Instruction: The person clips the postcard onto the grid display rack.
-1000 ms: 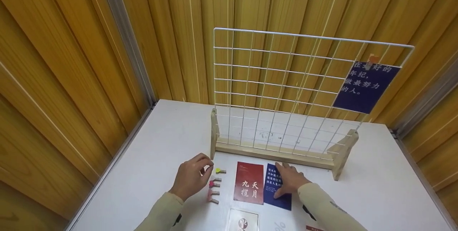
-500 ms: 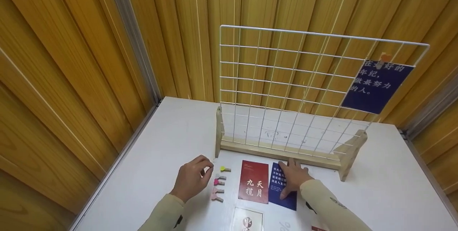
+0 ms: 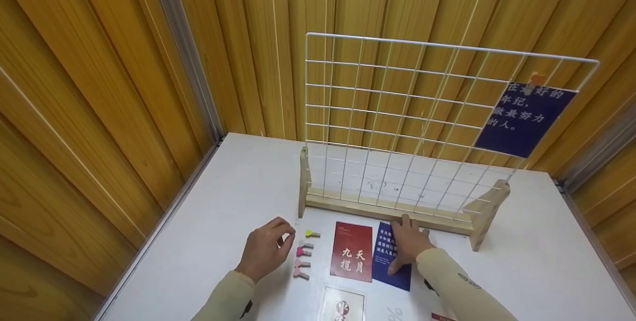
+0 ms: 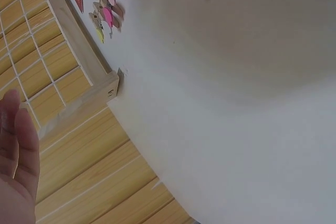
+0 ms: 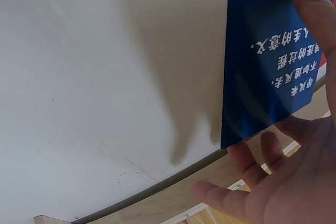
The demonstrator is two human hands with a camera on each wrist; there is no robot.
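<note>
In the head view my right hand [image 3: 411, 244] is at the blue card [image 3: 385, 261] with white writing. The right wrist view has the thumb on the face of this blue card [image 5: 262, 77] and fingertips partly hidden behind its far edge. My left hand [image 3: 266, 249] hovers loosely curled beside the clothespins, nothing visible between thumb and fingers. These small clothespins, in a column, have a yellow top [image 3: 310, 233], a bright pink top [image 3: 300, 251] and paler tops. The red card [image 3: 352, 251] lies left of the blue one.
A white wire grid [image 3: 387, 107] stands on a wooden base [image 3: 387, 211] behind the cards. Another blue card [image 3: 521, 122] hangs at its right under an orange clip [image 3: 536, 80]. A pale card [image 3: 343, 306] lies nearest on the white table [image 3: 238, 177]. Wood-pattern walls surround it.
The view has shifted slightly. The blue card's far edge has risen a little against the red card, with the right fingers at it. The left hand has barely moved.
</note>
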